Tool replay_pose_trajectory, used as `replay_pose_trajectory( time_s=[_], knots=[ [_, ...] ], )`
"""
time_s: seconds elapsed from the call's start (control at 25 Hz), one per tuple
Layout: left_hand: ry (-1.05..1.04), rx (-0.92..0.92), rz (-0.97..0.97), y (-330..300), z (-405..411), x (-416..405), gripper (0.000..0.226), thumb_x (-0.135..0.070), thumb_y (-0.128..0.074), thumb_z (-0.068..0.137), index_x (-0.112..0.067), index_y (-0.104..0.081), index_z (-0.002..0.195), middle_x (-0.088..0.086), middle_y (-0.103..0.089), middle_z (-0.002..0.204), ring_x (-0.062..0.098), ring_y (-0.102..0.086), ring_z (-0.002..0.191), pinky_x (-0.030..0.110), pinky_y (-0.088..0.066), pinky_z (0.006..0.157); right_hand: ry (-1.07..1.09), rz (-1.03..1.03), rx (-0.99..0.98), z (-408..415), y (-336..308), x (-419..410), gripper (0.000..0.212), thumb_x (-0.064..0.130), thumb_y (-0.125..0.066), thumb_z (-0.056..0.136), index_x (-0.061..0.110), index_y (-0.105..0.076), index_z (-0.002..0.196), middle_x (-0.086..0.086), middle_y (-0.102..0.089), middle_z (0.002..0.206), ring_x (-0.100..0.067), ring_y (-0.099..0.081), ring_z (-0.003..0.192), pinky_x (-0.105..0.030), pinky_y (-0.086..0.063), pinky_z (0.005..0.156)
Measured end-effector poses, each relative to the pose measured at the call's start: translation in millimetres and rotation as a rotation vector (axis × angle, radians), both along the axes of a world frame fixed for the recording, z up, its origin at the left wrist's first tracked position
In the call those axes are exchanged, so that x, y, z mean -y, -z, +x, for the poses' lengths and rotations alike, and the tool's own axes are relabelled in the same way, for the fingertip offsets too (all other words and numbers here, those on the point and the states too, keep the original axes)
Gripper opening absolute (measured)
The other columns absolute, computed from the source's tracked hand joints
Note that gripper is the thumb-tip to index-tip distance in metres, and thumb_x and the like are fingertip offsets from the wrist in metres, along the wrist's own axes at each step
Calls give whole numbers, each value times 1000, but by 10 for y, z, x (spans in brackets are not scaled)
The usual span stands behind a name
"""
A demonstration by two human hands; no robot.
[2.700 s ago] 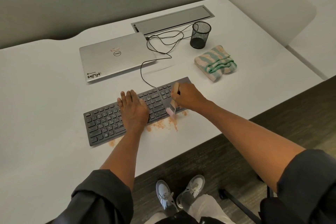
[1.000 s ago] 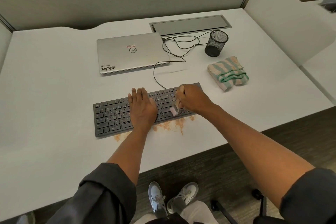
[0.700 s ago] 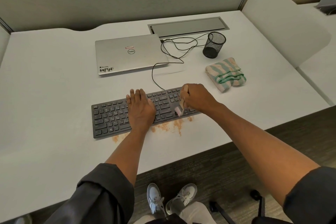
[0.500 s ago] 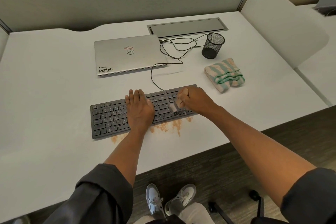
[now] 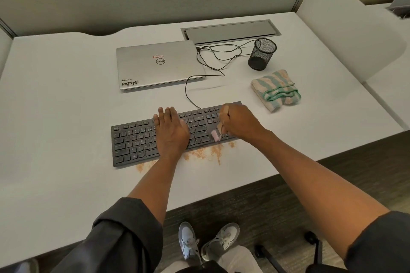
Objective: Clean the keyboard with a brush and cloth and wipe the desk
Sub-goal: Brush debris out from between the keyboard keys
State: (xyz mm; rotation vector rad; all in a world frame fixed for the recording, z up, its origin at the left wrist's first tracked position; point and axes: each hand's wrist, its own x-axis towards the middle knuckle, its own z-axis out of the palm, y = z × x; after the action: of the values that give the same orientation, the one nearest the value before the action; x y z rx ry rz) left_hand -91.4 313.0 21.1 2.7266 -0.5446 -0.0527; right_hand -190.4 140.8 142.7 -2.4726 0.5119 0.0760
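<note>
Two hands working: your left hand [image 5: 172, 134], fingers flat, is steadying the keyboard [image 5: 137, 139]; your right hand [image 5: 240, 122] is gripping the brush [image 5: 216, 133]. Keep sweeping crumbs [image 5: 205, 153] nearward, off the keys.

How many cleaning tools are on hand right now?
2: the brush, held in the right hand over the keyboard's right end, and the folded striped cloth lying untouched on the desk beyond it.

Single head-worn view, looking forward and down

The desk [image 5: 66, 117] is seen from above its near edge, at arm's length; no second view is given.
</note>
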Motion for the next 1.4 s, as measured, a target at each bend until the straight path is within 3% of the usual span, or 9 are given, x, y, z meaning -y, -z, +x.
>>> replay_pose_trajectory(
  time_s=[0.12, 0.32, 0.44, 0.64, 0.84, 1.0, 1.2, 1.4],
  knots=[
    [2, 4, 1, 8, 4, -2, 59, -30, -31, 103, 1, -26, 153, 18, -32, 158, 36, -13, 153, 49, -6, 127, 54, -25, 74, -37, -6, 73, 23, 22, -44, 95, 11, -61, 86, -4, -69, 76, -24, -65, 75, -38, -54, 73],
    [3, 7, -4, -2, -3, -4, 58, -29, -32, 103, 1, -28, 153, 19, -33, 157, 36, -14, 153, 50, -6, 127, 32, -70, 20, -81, 32, 72, 28, 19, -44, 96, 8, -59, 75, -6, -67, 73, -27, -63, 75, -37, -52, 71],
    [3, 4, -5, -4, -3, -11, 59, -29, -32, 103, 1, -27, 153, 19, -33, 158, 36, -13, 153, 49, -5, 127, 73, -114, 78, -80, 42, 113, 26, 21, -42, 98, 8, -58, 81, -6, -66, 77, -26, -60, 74, -36, -48, 67],
    [4, 0, -2, -13, -9, -5, 59, -29, -32, 103, 1, -26, 153, 19, -32, 159, 36, -12, 154, 49, -5, 127, 60, -189, -1, -91, 78, 115, 31, 20, -42, 97, 5, -58, 76, -7, -62, 73, -28, -59, 71, -30, -38, 60],
    [6, 0, -1, -12, -10, -7, 59, -29, -31, 103, 1, -26, 154, 18, -31, 160, 35, -12, 154, 49, -4, 127, 82, -210, 39, -114, 90, 146, 32, 23, -37, 100, 16, -46, 70, -7, -61, 74, -28, -56, 69, -29, -33, 62],
    [7, -7, 8, -8, -7, -4, 60, -29, -30, 103, 1, -25, 154, 18, -30, 160, 35, -12, 154, 49, -4, 127, 79, -236, -62, -109, 76, 179, 35, 22, -35, 101, 12, -50, 70, -10, -61, 77, -29, -55, 73, -30, -36, 66],
    [3, -9, 6, -7, -5, -4, 60, -30, -29, 104, 1, -24, 155, 18, -29, 161, 35, -11, 154, 49, -4, 127, 123, -175, 62, -141, 47, 199, 29, 24, -39, 99, 9, -55, 81, -9, -65, 81, -29, -58, 75, -35, -45, 65],
    [0, -7, 13, -12, -9, -9, 60, -30, -28, 103, 1, -25, 155, 18, -30, 161, 35, -12, 154, 49, -4, 127, 66, -182, -70, -190, 58, 180, 33, 23, -40, 98, 6, -62, 80, -12, -68, 81, -28, -62, 75, -36, -51, 65]
  ],
)
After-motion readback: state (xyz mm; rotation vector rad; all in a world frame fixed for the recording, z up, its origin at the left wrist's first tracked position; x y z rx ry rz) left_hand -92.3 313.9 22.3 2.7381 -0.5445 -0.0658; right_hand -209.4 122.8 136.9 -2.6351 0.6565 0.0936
